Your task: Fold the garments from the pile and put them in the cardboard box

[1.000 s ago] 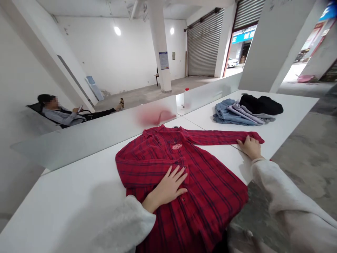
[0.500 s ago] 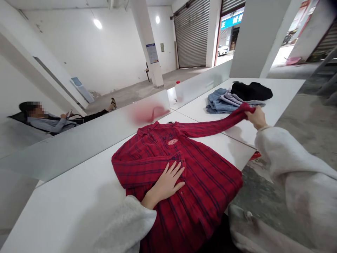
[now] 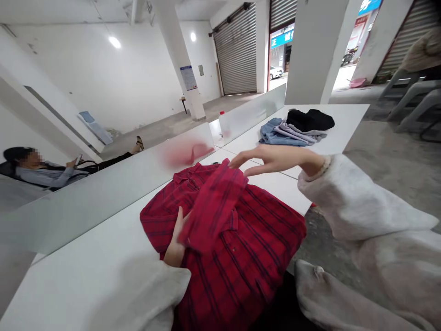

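Observation:
A red plaid shirt (image 3: 268,225) with dark stripes lies front up on the white table, its lower part hanging over the near edge. One sleeve is folded across its front, and the other sleeve (image 3: 217,202) now lies across the chest, slightly blurred. My left hand (image 3: 176,239) stands at that sleeve's cuff end with the thumb up; its fingers are hidden behind the cloth. Over the shoulder fold, my right hand (image 3: 275,158) is open, thumb and fingers apart, fingertips at the sleeve's edge.
Folded clothes lie farther along the table (image 3: 339,131): blue denim (image 3: 274,133), a lilac garment (image 3: 296,133) and a black garment (image 3: 310,120). A frosted divider (image 3: 113,188) runs along the far side. Beyond it a person (image 3: 44,165) reclines with a phone. Grey stools (image 3: 413,94) stand right.
My right hand has brought the stretched-out sleeve leftward over the shirt's front and its fingers have spread. My left hand has turned from lying flat to thumb up. The view has shifted right.

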The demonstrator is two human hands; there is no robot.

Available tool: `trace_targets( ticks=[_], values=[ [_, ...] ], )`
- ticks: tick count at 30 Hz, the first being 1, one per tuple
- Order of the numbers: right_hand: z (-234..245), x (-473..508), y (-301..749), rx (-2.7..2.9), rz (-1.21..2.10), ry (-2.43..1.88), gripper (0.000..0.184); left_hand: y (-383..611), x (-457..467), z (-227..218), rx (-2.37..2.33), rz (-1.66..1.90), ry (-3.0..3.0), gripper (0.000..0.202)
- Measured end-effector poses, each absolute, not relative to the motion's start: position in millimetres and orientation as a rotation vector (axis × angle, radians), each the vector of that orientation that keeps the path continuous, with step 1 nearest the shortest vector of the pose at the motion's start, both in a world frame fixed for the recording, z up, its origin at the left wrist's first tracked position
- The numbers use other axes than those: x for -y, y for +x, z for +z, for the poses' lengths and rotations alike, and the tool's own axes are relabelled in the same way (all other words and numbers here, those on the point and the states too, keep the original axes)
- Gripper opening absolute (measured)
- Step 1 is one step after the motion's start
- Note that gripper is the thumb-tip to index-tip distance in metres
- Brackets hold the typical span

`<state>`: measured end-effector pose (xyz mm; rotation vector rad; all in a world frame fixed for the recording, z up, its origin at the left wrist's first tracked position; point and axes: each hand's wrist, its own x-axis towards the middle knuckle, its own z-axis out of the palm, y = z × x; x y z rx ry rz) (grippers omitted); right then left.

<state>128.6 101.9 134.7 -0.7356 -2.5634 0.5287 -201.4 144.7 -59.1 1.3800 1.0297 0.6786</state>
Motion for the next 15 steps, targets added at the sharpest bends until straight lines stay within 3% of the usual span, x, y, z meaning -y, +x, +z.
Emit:
trace_targets(
  ticks=[4, 8, 15],
  values=[
    [55, -145, 151, 2.611, 0.351, -1.217, 0.034, -218, -144, -60, -0.976, 0.566, 1.199, 0.077],
    [-19, -180, 167, 2.579, 0.342, -1.523, 0.05, -216, -137, -55, -0.957, 0.357, 1.449, 0.065],
    [-71, -215, 152, 2.327, 0.269, -1.61, 0.066, -237, -126, -30, -0.791, 0.407, 1.382, 0.053]
  ],
)
